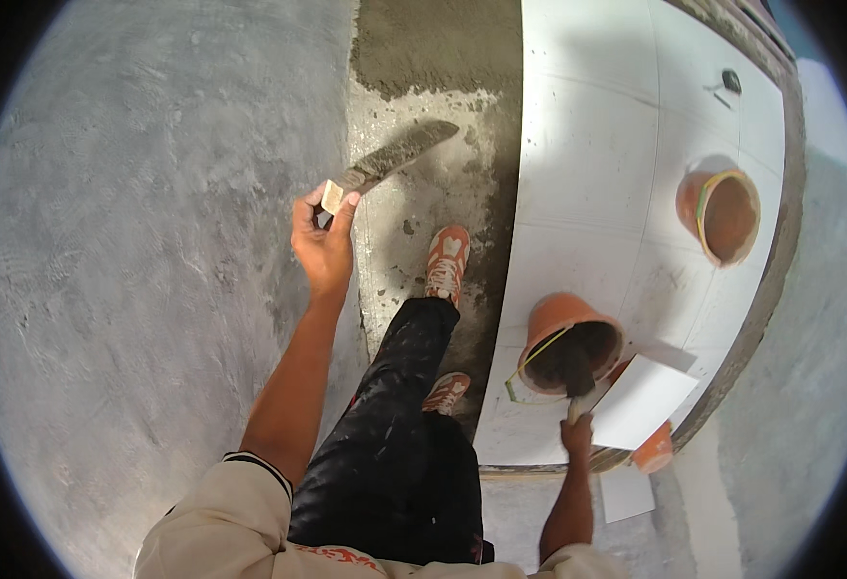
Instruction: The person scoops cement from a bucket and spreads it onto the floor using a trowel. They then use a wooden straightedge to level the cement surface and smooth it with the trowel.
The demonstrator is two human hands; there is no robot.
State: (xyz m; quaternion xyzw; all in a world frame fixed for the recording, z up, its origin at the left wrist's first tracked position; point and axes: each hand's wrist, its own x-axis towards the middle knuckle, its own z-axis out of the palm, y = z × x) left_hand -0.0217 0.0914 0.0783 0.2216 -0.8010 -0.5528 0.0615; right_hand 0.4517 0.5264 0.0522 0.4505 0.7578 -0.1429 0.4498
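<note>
My left hand [322, 243] is closed on the pale wooden end of a long, mortar-smeared float [399, 152], held above the bare strip of floor. The float's narrow dark face points away to the right, apart from the fresh mortar [438, 43] farther off. On the right, my right hand [577, 436] grips the handle of a trowel [580, 384]. Its dark blade reaches into an orange bucket [570, 311] with a yellow-green handle. The inside of this bucket is dark, and how much mortar is in it I cannot tell.
A second orange bucket [718, 214] and a small dark tool [730, 81] are on the white tiled surface [587, 164]. A loose white panel [647, 400] partly covers another orange container [653, 450]. Grey wall [153, 212] fills the left. My shoes [448, 259] stand on the bare strip.
</note>
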